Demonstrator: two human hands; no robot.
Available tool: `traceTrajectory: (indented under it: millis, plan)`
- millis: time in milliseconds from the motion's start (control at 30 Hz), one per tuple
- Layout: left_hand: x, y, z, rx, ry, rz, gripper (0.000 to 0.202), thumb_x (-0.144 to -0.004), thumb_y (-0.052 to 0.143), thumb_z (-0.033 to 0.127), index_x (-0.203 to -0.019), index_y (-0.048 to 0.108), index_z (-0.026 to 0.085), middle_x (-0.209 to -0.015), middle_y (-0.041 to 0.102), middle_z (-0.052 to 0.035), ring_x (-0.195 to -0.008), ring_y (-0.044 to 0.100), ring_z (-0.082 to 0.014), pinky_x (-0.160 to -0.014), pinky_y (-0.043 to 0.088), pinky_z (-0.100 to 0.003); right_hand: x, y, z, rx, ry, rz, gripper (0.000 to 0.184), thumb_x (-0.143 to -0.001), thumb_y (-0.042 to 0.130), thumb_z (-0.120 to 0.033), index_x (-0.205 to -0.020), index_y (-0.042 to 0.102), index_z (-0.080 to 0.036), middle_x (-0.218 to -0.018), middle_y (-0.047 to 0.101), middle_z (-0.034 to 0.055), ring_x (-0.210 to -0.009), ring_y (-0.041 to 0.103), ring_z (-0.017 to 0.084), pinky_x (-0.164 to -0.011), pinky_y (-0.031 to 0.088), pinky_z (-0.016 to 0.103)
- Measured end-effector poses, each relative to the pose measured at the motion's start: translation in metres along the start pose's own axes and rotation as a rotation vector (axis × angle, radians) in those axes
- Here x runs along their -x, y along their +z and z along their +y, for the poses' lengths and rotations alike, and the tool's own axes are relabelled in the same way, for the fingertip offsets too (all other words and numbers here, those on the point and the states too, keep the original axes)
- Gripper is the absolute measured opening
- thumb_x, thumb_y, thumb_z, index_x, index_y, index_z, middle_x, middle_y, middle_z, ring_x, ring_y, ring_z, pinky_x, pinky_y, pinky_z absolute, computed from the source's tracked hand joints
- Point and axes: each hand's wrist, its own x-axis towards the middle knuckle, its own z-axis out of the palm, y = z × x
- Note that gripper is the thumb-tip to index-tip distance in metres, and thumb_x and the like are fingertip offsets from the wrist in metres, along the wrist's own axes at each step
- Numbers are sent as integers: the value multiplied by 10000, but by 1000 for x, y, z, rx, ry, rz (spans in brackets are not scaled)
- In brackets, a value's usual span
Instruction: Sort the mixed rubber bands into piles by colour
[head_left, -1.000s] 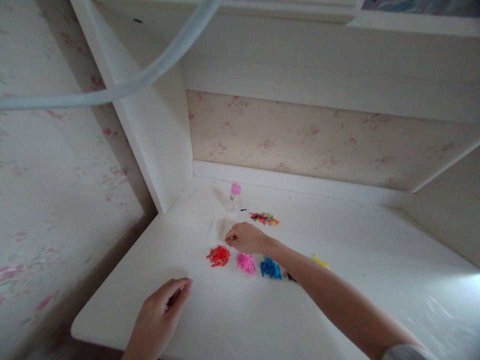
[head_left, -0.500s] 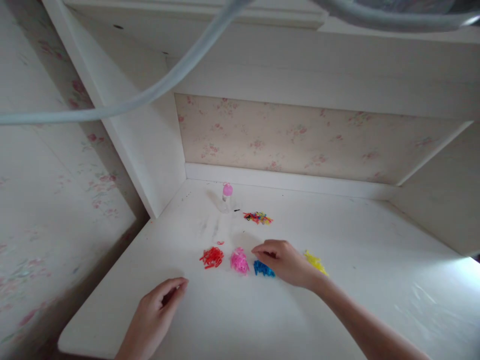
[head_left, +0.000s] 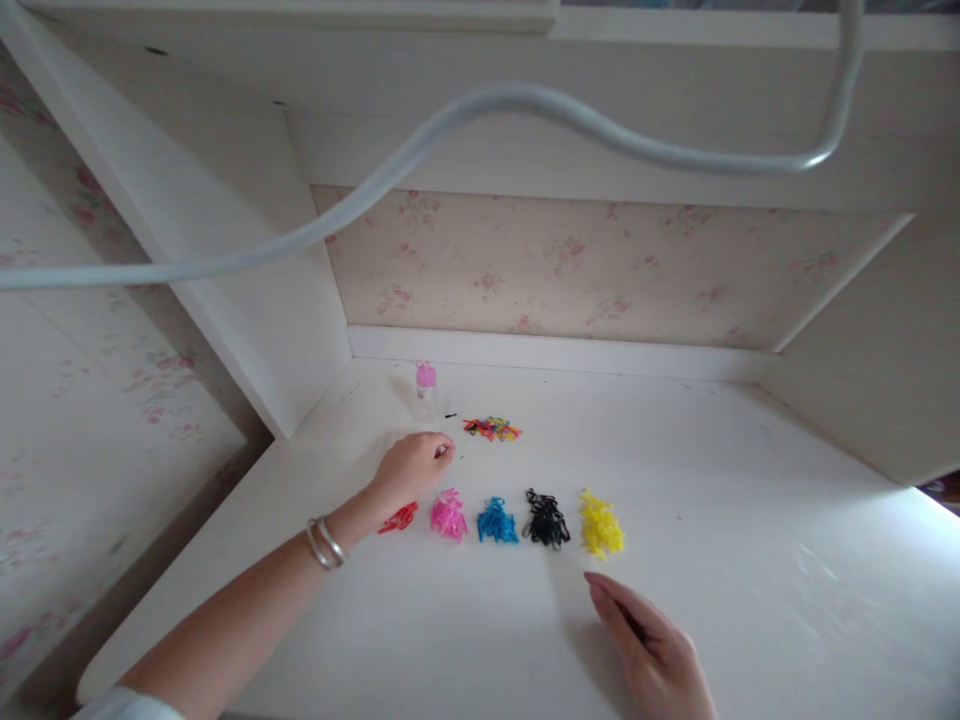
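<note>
My left hand (head_left: 416,462), with two silver bangles (head_left: 325,543) at the wrist, is over the table beyond the red rubber bands (head_left: 400,517), partly covering them. Its fingers are curled together short of a mixed-colour pile of rubber bands (head_left: 491,429); anything in them is hidden. My right hand (head_left: 649,640) is low on the right, thumb and fingers pressed together, with nothing seen at the tips. It is nearest the yellow rubber bands (head_left: 602,525) and black rubber bands (head_left: 547,520). Pink rubber bands (head_left: 448,516) and blue rubber bands (head_left: 497,521) lie in the same row.
A small clear bottle with a pink cap (head_left: 426,378) stands at the back left, near a small black piece (head_left: 451,415). A pale cable (head_left: 517,97) hangs across the upper view. White side panels and a shelf enclose the white table (head_left: 720,440).
My left hand has moved forward and right, across the red pile. My right hand has drawn back towards me, uncovering the black and yellow piles. The view has shifted slightly.
</note>
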Motion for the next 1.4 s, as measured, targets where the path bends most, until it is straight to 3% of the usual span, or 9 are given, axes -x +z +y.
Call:
traceTrajectory:
  millis: [167, 367, 633, 1033, 1400]
  plan:
    - [-51, 25, 3, -109, -24, -54, 231, -893, 508, 315, -1042, 598, 164, -1061, 625, -61, -927, 602, -175, -820, 483, -382, -1, -1, -6, 27, -73, -24, 321, -795, 536, -475, -882, 735, -239, -945, 721, 63, -846, 671, 215, -709, 533, 211]
    - [-79, 36, 1, -211, -21, -104, 276, -890, 519, 304, -1129, 550, 169, -1142, 576, -72, -964, 587, -187, -818, 496, -394, -2, -2, -11, 47, -123, -30, 322, -819, 509, -456, -860, 737, -232, -838, 723, 61, -770, 675, 198, -672, 532, 191]
    - [-87, 44, -6, -285, -14, -170, 277, -891, 519, 304, -1130, 548, 169, -1135, 579, -71, -949, 592, -182, -806, 502, -386, -3, -2, -12, 50, -155, -59, 324, -847, 491, -428, -882, 727, -210, -849, 720, 65, -759, 673, 176, -663, 521, 170]
    - [-87, 41, -17, -340, -2, -141, 289, -889, 522, 302, -1143, 540, 165, -1145, 573, -73, -957, 590, -187, -806, 503, -392, -4, -1, -10, 56, -172, -64, 304, -852, 494, -409, -888, 719, -207, -824, 715, 54, -749, 668, 164, -654, 509, 154]
    - [-88, 42, -15, -377, 25, -126, 298, -885, 530, 300, -1145, 537, 155, -1136, 575, -74, -950, 593, -189, -798, 506, -394, -5, 1, -13, 48, -173, -49, 320, -848, 494, -422, -892, 726, -205, -791, 715, 53, -692, 665, 157, -606, 509, 150]
